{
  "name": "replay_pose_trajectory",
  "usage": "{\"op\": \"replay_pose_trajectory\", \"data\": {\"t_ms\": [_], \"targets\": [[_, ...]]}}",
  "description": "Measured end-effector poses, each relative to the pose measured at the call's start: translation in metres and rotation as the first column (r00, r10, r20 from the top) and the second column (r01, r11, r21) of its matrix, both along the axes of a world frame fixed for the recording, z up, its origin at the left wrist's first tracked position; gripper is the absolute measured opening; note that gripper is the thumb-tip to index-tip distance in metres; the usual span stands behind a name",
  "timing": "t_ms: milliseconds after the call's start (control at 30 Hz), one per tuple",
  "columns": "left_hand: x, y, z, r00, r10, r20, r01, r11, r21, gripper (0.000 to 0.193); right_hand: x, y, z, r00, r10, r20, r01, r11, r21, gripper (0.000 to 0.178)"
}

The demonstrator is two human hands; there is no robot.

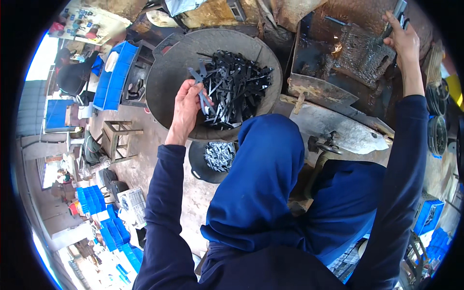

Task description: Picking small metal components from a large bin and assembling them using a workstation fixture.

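My left hand [185, 107] is closed on a few thin, flat grey metal pieces [198, 75], which fan out from the fingertips. It is above a wide round basin [166, 72], next to the heap of dark metal strips [237, 87] lying in it. At the far right my right hand [406, 42] is raised over a wet, brown metal tray [309, 53]. Its fingers are closed round a narrow grey metal piece [400, 8], with something dark beside it. The fingers partly hide what they grip, so its kind is unclear.
Below the basin a smaller dark tub [195, 162] holds many shiny metal pieces. A wooden stool [116, 137] and blue bins [116, 72] are to the left. A wet, pitted block [362, 55] sits in the tray. Another person [75, 77] is at the far left.
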State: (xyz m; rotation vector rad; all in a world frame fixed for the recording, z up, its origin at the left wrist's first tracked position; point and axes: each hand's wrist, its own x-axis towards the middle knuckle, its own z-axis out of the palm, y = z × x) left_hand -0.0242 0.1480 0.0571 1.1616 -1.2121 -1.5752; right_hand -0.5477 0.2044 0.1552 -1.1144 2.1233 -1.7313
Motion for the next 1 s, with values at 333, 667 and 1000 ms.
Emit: {"op": "replay_pose_trajectory", "data": {"t_ms": [333,667,1000], "targets": [[-0.072,0.015,0.056,0.97,-0.21,-0.125,0.209,0.978,-0.017,0.006,0.001,-0.005,-0.004,1.0,0.0,0.007,0.001,0.998,-0.057,0.041],[-0.169,0.019,0.102,0.9,-0.431,-0.059,0.421,0.897,-0.137,0.011,-0.003,-0.002,-0.007,0.998,0.061,0.029,-0.058,0.991,-0.119,0.038],[-0.326,0.032,0.133,0.947,-0.311,-0.077,0.211,0.787,-0.579,0.025,-0.007,-0.004,-0.003,1.0,-0.016,-0.002,0.016,1.0,-0.002,0.032]]}}
